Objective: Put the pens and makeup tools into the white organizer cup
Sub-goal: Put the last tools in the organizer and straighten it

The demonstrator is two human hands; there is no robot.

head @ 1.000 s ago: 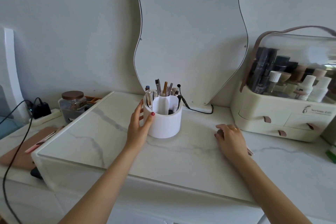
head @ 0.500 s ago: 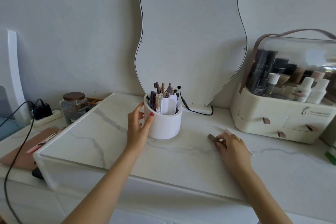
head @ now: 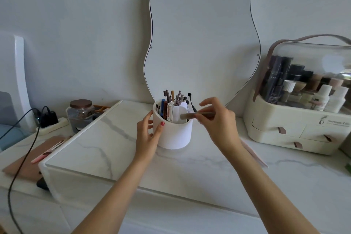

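Observation:
The white organizer cup (head: 175,135) stands on the marble tabletop (head: 117,150), with several pens and makeup tools upright in its compartments. My left hand (head: 149,135) grips the cup's left wall, thumb on the front. My right hand (head: 218,121) pinches a grey-brown makeup stick (head: 195,115), held level just above the cup's rim with its blunt end over the opening. Another thin pink tool (head: 254,153) lies on the tabletop right of my right wrist.
A wavy mirror (head: 201,40) leans on the wall behind the cup, a black cable (head: 190,100) beside it. A cream cosmetics case (head: 296,119) with drawers stands right. A glass jar (head: 80,115), a power strip (head: 51,122) and a brown board (head: 32,157) sit left, lower down.
My right hand picked the grey-brown stick up off the tabletop and carried it left and up to the cup's rim. My left hand stayed on the cup, which has turned.

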